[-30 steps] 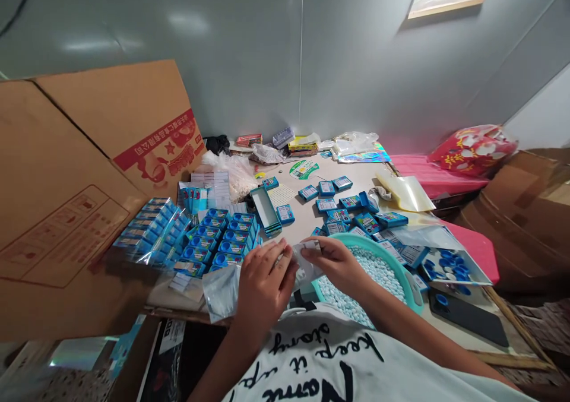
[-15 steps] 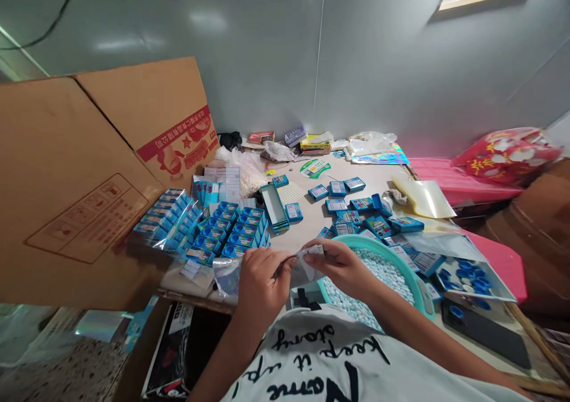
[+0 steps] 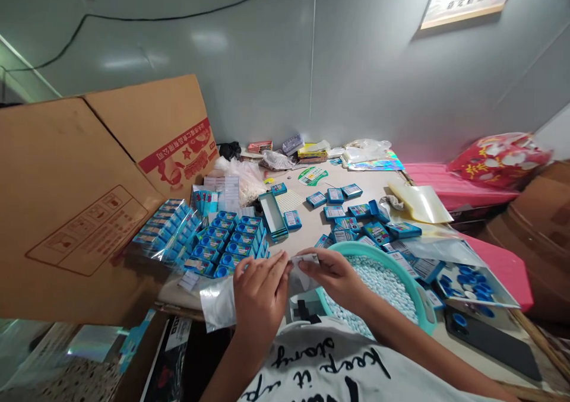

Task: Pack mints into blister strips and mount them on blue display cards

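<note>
My left hand [image 3: 260,292] is closed, its fingers pressed together, with a sheet of clear plastic film [image 3: 217,307] sticking out past its left side. My right hand [image 3: 333,276] pinches a crumpled whitish, see-through part of what looks like the same film between thumb and fingers. The hands nearly meet at this piece, just above the table's front edge. Under my right forearm stands a turquoise basin [image 3: 421,298] filled with small pale-blue and white pellets [image 3: 387,283]. Small blue printed boxes [image 3: 240,239] stand in rows beyond my left hand.
Loose blue boxes [image 3: 342,224] lie behind the basin. An open blue tray [image 3: 274,215] stands mid-table. At right are a white box of blue caps [image 3: 467,280] and a black phone [image 3: 494,345]. A large carton [image 3: 89,200] borders the left side.
The view has tilted up slightly. My left fingers have straightened and lie flatter over the film, whose loose end now reaches further left and lower. My right hand keeps its pinch.
</note>
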A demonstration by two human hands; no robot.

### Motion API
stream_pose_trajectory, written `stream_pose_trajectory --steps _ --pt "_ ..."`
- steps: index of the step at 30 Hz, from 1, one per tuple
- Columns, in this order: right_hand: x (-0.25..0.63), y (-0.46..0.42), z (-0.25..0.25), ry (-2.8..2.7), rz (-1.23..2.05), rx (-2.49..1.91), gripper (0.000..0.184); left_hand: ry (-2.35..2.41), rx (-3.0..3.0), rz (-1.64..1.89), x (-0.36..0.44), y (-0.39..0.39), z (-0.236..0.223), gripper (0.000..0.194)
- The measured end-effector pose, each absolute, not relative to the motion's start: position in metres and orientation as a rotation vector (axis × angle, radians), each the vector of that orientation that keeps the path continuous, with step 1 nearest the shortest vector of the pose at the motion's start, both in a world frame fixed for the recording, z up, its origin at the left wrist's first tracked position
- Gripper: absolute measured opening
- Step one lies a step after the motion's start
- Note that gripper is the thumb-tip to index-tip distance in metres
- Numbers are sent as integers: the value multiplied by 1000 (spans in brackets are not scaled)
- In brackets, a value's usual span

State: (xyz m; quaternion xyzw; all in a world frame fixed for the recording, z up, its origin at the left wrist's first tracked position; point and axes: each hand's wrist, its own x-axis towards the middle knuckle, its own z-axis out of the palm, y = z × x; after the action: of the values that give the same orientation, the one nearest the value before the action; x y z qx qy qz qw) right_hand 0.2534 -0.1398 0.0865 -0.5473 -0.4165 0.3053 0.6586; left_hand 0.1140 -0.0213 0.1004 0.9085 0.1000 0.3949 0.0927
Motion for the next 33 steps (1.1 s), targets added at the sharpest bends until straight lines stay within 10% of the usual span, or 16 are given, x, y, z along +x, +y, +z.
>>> stream_pose_trajectory --steps 33 --pt "303 -166 73 -52 566 -1104 38 -93 2218 982 108 -17 71 18"
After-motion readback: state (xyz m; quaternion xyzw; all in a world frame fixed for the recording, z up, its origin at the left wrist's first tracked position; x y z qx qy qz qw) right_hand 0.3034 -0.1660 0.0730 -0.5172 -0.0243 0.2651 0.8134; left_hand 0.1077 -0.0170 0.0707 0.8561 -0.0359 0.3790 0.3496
